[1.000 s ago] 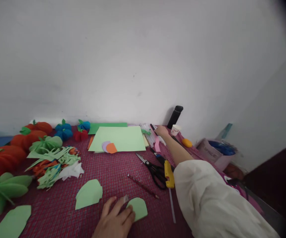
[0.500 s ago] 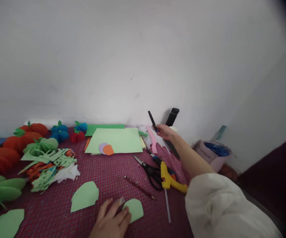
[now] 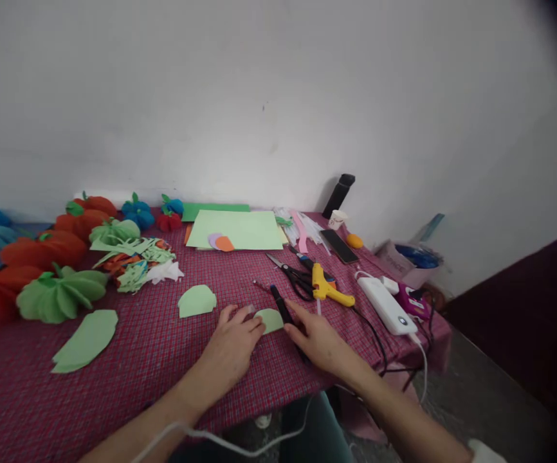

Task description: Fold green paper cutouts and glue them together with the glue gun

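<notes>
My right hand (image 3: 317, 335) grips a black marker (image 3: 282, 306) with a blue end, low over the table's front part. Just left of it, my left hand (image 3: 233, 337) lies with fingers spread, fingertips at a small light green paper piece (image 3: 271, 319). A small clear object shows by its fingers; its kind is unclear. Farther left are two more light green paper shapes, one cut piece (image 3: 197, 301) and one longer piece (image 3: 87, 341). Beyond my right hand lie black scissors (image 3: 298, 278) and a yellow glue gun (image 3: 330, 288). A pencil is partly hidden behind the marker.
Paper pumpkins (image 3: 42, 247) and a heap of paper scraps (image 3: 136, 262) fill the left. Coloured sheets (image 3: 240, 229) lie by the wall. To the right are a phone (image 3: 339, 246), paper cup (image 3: 337, 219), white power bank (image 3: 387, 305) and cables past the table edge.
My right hand has come down from the back of the table with the marker, next to my left hand. The view has shifted, showing more of the table's right side.
</notes>
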A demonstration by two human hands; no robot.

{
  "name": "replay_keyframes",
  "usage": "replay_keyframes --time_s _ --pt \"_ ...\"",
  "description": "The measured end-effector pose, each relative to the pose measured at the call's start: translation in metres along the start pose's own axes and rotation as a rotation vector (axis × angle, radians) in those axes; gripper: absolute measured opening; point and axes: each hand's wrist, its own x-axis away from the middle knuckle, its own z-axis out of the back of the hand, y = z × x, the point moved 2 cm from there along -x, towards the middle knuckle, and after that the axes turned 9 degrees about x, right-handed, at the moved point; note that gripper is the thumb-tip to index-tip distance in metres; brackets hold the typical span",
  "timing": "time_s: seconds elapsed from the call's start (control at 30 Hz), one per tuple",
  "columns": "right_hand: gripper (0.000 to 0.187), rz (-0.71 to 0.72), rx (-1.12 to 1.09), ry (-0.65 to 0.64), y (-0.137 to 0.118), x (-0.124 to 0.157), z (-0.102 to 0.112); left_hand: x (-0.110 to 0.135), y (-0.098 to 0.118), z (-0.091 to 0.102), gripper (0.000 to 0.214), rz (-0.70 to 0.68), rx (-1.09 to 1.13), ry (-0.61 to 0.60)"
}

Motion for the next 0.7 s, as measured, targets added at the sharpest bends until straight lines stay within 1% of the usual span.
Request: replay_keyframes --time_s 0.07,0.17,0.23,0.33,0.43,0.5,0.53,0.6,0.7 --pt "0.05 0.025 0.169 0.067 -0.008 0.005 -0.018 0.0 -0.002 -0.002 0.032 -0.028 0.001 0.018" --pt "0.049 0.072 0.42 0.032 -0.02 0.003 -0.033 0.0 -0.004 -0.005 0.032 -0.031 0.003 0.03" --pt "0.048 0.06 0.57 -0.002 -0.022 0.002 -0.034 0.0 -0.005 -0.007 0.032 -0.026 0.005 0.026" --pt "0.049 0.036 0.718 -0.035 -0.015 0.004 -0.028 0.001 -0.005 -0.008 0.03 -0.024 -0.004 0.015" --pt "0.047 -0.048 0.758 -0.045 -0.003 0.01 -0.016 0.001 -0.004 -0.008 0.027 0.004 -0.013 -0.004" --pt "0.046 -0.095 0.736 -0.014 -0.001 0.013 -0.011 0.001 -0.003 -0.007 0.026 0.016 -0.008 -0.015" --pt "0.047 -0.088 0.715 0.005 -0.003 0.015 -0.01 0.0 -0.002 -0.005 0.026 0.017 -0.007 -0.018" --pt "0.048 -0.023 0.671 0.022 -0.012 0.015 -0.014 0.0 0.0 -0.003 0.028 0.015 -0.003 -0.011" --pt "0.049 0.045 0.68 -0.022 -0.022 0.013 -0.024 0.0 0.0 -0.002 0.031 0.011 0.01 0.01"
